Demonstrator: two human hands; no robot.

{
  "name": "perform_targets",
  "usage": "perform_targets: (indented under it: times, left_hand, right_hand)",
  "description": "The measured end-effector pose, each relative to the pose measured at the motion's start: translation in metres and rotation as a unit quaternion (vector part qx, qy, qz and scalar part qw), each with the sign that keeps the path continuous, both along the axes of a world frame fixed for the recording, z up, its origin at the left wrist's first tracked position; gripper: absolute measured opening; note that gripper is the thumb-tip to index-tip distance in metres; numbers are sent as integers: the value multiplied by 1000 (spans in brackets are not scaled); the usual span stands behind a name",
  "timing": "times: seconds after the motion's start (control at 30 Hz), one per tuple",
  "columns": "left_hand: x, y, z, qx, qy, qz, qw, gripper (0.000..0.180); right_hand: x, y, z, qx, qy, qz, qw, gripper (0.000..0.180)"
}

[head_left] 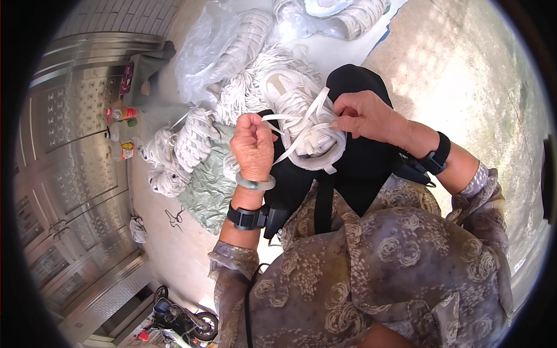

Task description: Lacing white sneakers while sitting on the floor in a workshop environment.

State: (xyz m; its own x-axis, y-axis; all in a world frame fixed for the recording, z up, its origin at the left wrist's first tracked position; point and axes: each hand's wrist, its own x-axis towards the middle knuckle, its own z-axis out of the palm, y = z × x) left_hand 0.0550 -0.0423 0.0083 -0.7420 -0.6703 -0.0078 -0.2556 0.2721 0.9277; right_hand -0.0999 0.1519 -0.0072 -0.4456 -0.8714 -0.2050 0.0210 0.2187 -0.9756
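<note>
A: Because the white sneaker upper (301, 119) rests on the black apron (360, 168) over the lap, where does each hand sit?

B: The left hand (253, 145) is closed into a fist on the upper's left side, gripping an end of the flat white lace (301, 129). The right hand (364, 116) is on the upper's right side, thumb and forefinger pinching the other run of lace. The two strands cross over the eyelet area, pulled taut between the hands.

A: Why that arrangement?

B: Judged from the pose, the lap gives a stable base with the opening facing up, so both strands can be drawn sideways without the upper sliding. A green bangle (255, 183) and black wrist straps (246, 217) sit clear of the lace.

A: State the clearance around the work.

B: To the right, the apron edge gives way to bare ground, so the right elbow has room. To the left, a pale green cloth (209, 185) lies just beside the left wrist, carrying finished laced uppers (194, 139). Scissors (174, 216) lie on the floor beyond the cloth's near edge.

A: And farther out?

B: A heap of loose white laces (252, 81) touches the upper's far side. Past it stand a clear plastic bag (209, 52) and more uppers (348, 17). Small bottles (122, 130) line the metal door (81, 133) at far left.
</note>
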Motion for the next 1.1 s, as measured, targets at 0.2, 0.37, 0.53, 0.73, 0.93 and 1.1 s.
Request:
perform_targets:
  times: [0.2,0.37,0.53,0.73,0.93,1.1]
  left_hand:
    - [-3,-13,2,-454,-25,-78,887,4]
    - [6,-2,6,-182,-59,-43,981,15]
    - [35,12,17,-37,-123,-146,981,30]
    - [51,-20,15,-56,-71,-109,990,24]
    - [65,-43,36,-205,-69,-236,948,18]
    - [93,-70,36,-197,-98,-232,948,12]
  right_hand:
    - [-6,27,23,-20,330,46,943,19]
    - [-35,49,33,-47,505,71,859,17]
    - [-82,61,45,-16,620,65,781,10]
    - [-127,82,26,53,635,6,771,13]
    - [-100,102,-12,240,498,-33,832,23]
    - [-41,87,7,196,-239,-71,948,20]
